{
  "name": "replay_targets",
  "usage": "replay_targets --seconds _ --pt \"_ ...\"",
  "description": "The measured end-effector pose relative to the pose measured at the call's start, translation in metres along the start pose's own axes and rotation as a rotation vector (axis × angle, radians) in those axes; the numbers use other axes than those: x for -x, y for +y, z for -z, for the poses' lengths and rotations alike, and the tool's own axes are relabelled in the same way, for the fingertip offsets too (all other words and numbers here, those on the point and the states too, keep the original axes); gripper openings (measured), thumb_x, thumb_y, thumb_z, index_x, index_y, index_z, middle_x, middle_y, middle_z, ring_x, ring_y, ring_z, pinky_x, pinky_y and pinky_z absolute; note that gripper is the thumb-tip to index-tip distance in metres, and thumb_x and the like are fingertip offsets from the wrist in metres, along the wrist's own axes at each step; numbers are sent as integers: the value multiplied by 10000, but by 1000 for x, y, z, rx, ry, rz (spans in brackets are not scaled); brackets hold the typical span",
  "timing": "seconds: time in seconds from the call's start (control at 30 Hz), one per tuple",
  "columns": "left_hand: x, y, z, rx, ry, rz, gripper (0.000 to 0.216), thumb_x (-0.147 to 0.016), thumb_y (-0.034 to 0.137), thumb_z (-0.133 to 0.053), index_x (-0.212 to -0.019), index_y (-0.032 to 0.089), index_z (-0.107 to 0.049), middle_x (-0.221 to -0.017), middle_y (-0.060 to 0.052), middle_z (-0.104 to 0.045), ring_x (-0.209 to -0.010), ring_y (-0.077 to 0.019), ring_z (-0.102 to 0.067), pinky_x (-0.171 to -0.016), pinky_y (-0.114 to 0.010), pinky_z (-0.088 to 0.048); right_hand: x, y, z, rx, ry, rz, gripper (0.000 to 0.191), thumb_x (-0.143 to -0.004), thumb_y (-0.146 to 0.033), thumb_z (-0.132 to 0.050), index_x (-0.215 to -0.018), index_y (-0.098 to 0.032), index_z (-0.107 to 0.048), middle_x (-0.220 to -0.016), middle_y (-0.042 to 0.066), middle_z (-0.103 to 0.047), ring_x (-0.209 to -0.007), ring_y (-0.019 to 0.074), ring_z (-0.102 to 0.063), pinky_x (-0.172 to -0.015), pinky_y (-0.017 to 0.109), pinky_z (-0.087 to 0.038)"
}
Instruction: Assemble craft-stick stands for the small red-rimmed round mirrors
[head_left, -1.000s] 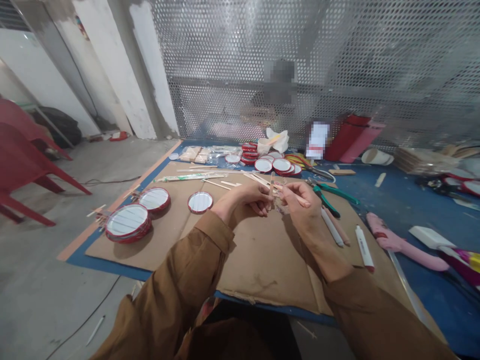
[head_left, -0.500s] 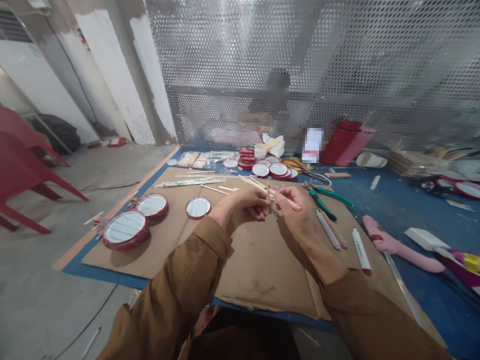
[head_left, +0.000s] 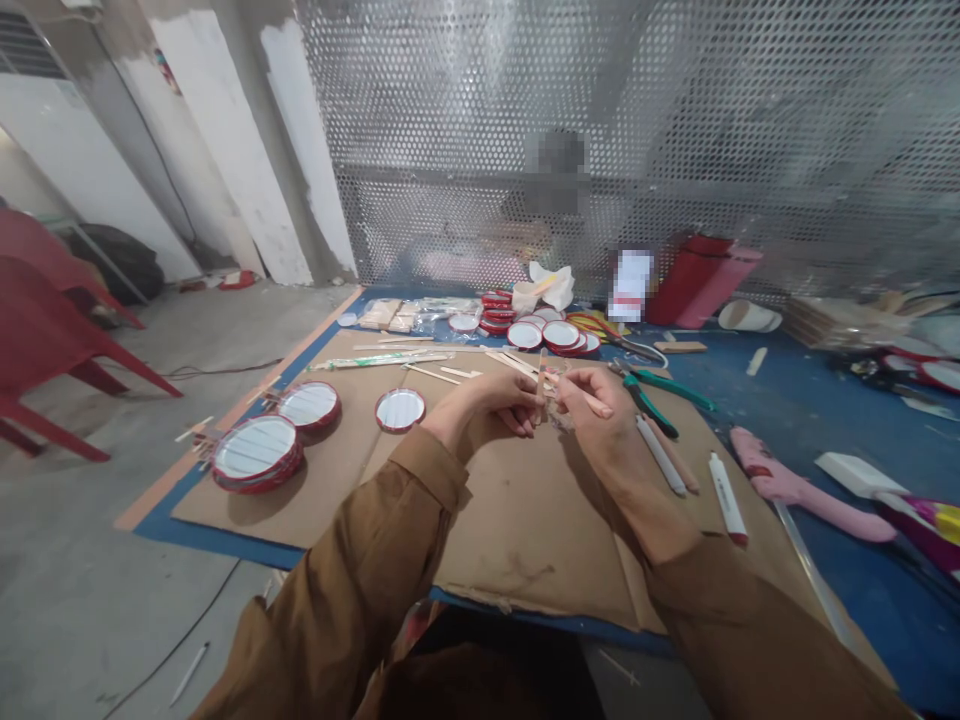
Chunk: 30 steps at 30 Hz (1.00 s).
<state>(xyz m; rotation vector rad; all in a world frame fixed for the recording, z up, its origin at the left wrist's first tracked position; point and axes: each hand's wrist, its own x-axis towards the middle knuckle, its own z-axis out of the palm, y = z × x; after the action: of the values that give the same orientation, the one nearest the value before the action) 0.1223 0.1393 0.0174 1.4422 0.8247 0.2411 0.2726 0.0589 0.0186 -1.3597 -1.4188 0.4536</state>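
Observation:
Over the cardboard sheet (head_left: pixel 525 520), my left hand (head_left: pixel 511 400) is closed on a small wooden stick (head_left: pixel 541 368) that stands upright from its fingertips. Close on its right, my right hand (head_left: pixel 600 415) pinches a second wooden stick (head_left: pixel 597 405), whose blunt end sticks out past the fingers. The far tip of that stick is near the upright one; whether they touch I cannot tell. Thin loose sticks (head_left: pixel 431 373) lie behind my left hand. A red-rimmed round lid (head_left: pixel 400 410) rests to the left of it.
Joined red-rimmed discs (head_left: pixel 255 452) stand on the left. On the right lie green-handled pliers (head_left: pixel 651 405), markers (head_left: pixel 726 500) and a pink glue gun (head_left: pixel 802 490). Stacked lids (head_left: pixel 559 335), a phone (head_left: pixel 630 285) and a red cylinder (head_left: pixel 688 280) line the back, before a perforated metal screen (head_left: pixel 450 120).
The whole view has shifted slightly, so things appear a little further right. Both hands keep nearly the same pose, each still holding its stick.

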Motion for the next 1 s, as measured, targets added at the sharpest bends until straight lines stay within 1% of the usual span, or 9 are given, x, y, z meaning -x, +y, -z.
replay_targets --seconds 0.17,0.3,0.37,0.47,0.6,0.77,0.9,1.0 --pt "-1 -1 0 1 4 -12 219 -882 262 -718 -763 124 -597 -595 -13 -663 -524 -123 -676 -565 -225 -567 0 1 1 17 -10 -19 354 -851 -565 -587 -863 -214 -634 -754 33 -684 -676 194 -614 -644 315 -460" --pt "-1 -1 0 0 0 -9 163 -926 198 -633 -787 120 -600 -610 -20 -673 -542 -120 -683 -582 -225 -571 0 2 1 48 -22 -4 343 -857 -556 -595 -853 -216 -641 -728 21 -676 -663 188 -610 -625 299 -447" --pt "0 0 1 -9 -12 -3 168 -947 185 -596 -793 119 -597 -606 -25 -673 -557 -116 -687 -596 -217 -571 0 2 1 49 -30 -8 335 -856 -548 -601 -839 -215 -639 -726 19 -677 -653 183 -605 -619 295 -443" --pt "1 1 1 -19 -26 4 192 -952 201 -604 -780 115 -598 -609 -35 -674 -562 -114 -686 -604 -215 -570 0 1 0 17 -29 -12 336 -849 -548 -602 -838 -214 -631 -718 19 -676 -637 182 -597 -603 293 -439" --pt "3 2 0 -6 2 7 181 -941 195 -632 -786 110 -593 -620 -49 -676 -537 -127 -681 -589 -238 -574 1 -2 0 34 -39 -35 333 -831 -546 -609 -823 -214 -635 -691 17 -664 -632 186 -591 -598 298 -432" --pt "5 2 -1 23 7 13 159 -968 143 -567 -812 115 -576 -612 -24 -669 -539 -120 -687 -587 -227 -577 1 -3 0 35 -22 -70 315 -817 -538 -603 -814 -224 -620 -650 2 -632 -604 185 -574 -578 300 -424" --pt "5 3 -1 29 2 5 169 -962 150 -580 -796 121 -569 -606 -13 -665 -541 -117 -686 -574 -213 -572 0 1 0 10 2 -41 288 -830 -518 -601 -818 -230 -617 -709 18 -666 -631 186 -592 -604 306 -449" --pt "5 4 -1 21 -1 21 194 -984 121 -508 -797 123 -561 -593 -20 -663 -536 -115 -681 -574 -218 -572 0 2 0 30 3 -12 289 -844 -511 -592 -833 -225 -626 -733 25 -676 -645 186 -595 -620 308 -453"
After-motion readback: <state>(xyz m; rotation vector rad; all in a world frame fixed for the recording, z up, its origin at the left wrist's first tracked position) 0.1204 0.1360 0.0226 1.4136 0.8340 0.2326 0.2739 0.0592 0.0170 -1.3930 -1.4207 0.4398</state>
